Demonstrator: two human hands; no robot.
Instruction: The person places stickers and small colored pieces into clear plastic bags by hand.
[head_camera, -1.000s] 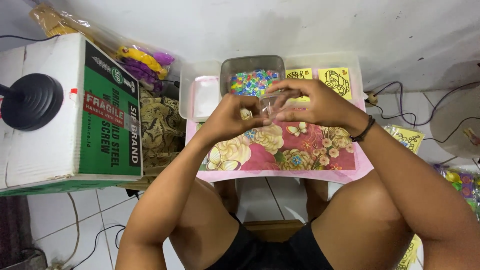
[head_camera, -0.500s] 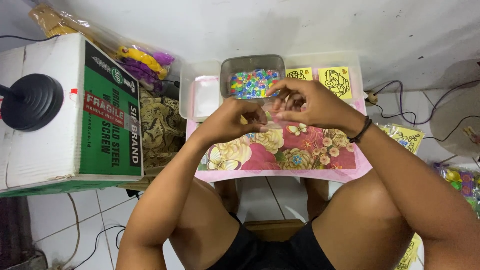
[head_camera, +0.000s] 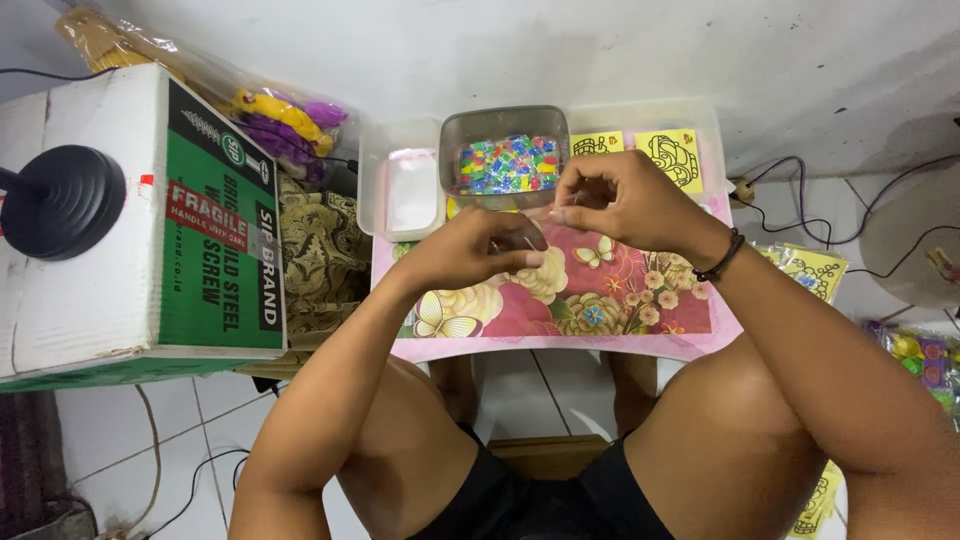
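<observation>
Since half a second ago: right hand (head_camera: 625, 200) drawn slightly right and apart from left hand (head_camera: 480, 250); earlier both met over a small clear plastic piece, now barely visible between them. Left hand curled low over the pink floral-patterned table (head_camera: 600, 300), fingers bent inward, apparently pinching that clear piece near the thumb; too small to confirm. Right hand raised just beyond, fingertips pressed together as if pinching something fine; contents not discernible. Directly behind both hands, nearer the right: grey rectangular plastic container (head_camera: 505, 160) full of small multicoloured pieces. Beside it on the left, clear plastic tub (head_camera: 400, 190) holding a whitish lid or tray. Yellow printed cards (head_camera: 670, 155) behind the right hand.
</observation>
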